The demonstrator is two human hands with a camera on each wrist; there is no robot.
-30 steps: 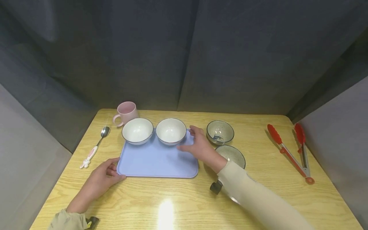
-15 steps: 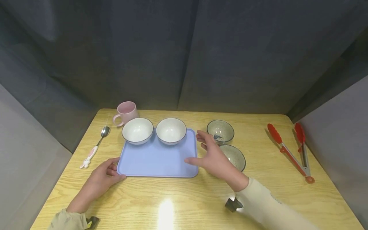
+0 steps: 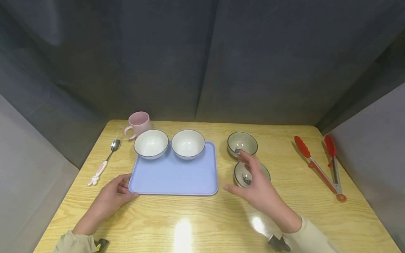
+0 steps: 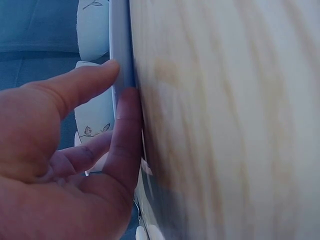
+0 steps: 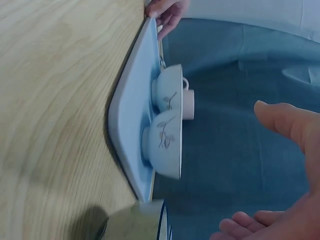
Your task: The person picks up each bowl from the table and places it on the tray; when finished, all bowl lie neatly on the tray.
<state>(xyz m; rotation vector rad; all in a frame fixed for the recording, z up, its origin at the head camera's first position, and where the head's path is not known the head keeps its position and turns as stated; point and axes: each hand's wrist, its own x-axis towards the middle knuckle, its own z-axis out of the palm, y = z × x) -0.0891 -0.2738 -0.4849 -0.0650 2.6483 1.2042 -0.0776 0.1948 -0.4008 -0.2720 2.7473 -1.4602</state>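
Observation:
A light blue tray (image 3: 177,179) lies on the table, and my left hand (image 3: 110,196) holds it at the front left corner. In the left wrist view the thumb (image 4: 95,82) and a finger (image 4: 126,140) of that hand lie against the tray's edge. Two white bowls with dark rims, a left one (image 3: 152,144) and a right one (image 3: 188,144), stand side by side toward the tray's back edge. My right hand (image 3: 259,189) holds nothing, thumb and fingers spread apart. It hovers over the nearer speckled bowl (image 3: 262,172) and hides part of it.
Behind that bowl stands a second speckled bowl (image 3: 243,142). Red-tipped tongs (image 3: 322,172) lie spread at the right. A pink mug (image 3: 140,123) sits behind the left white bowl, and a spoon with a rabbit handle (image 3: 104,163) lies at the left edge.
My right hand has moved right and toward me, from beside the right white bowl, off the tray and over the nearer speckled bowl. The left hand, tray and bowls have stayed put.

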